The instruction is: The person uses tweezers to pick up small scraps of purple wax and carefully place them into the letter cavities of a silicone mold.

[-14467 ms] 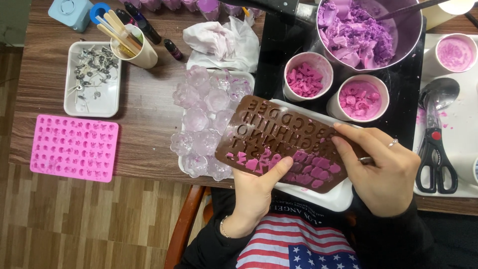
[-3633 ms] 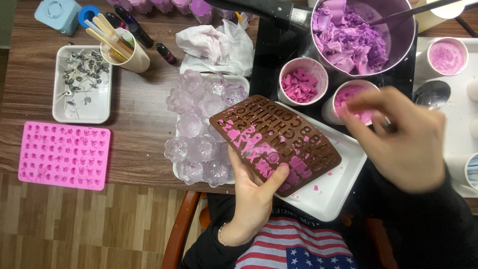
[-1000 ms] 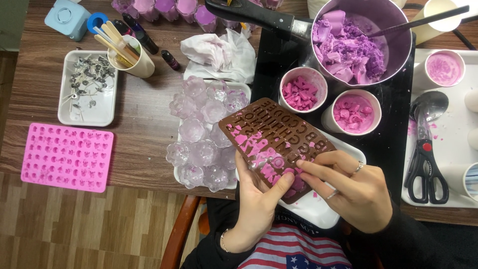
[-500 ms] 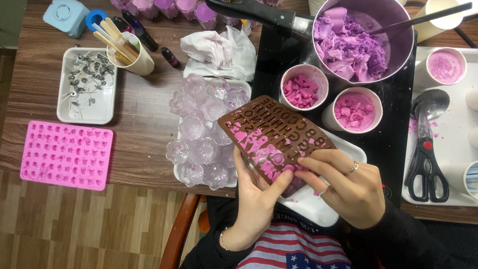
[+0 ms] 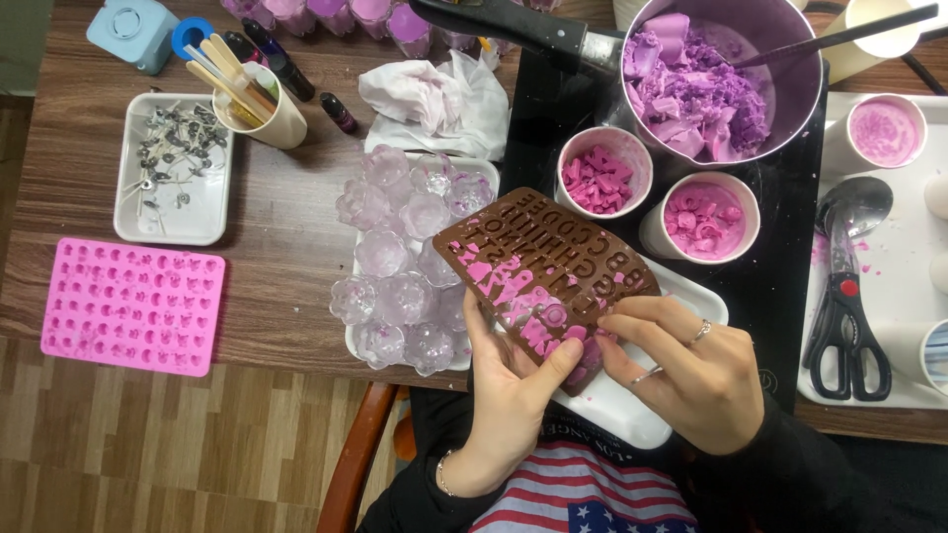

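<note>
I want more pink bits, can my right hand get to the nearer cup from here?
Probably yes: the right hand lies just below the cup, with only the mold's far edge beside the path.

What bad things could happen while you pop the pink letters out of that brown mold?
The brown letter mold is bent and tilted between the left hand and right hand, so small pink pieces might flick past the white tray onto the lap or floor. Pressing hard at the corner could snap a thin letter. The mold's far end sits close to the cup of pink pieces, which might get nudged over.
</note>
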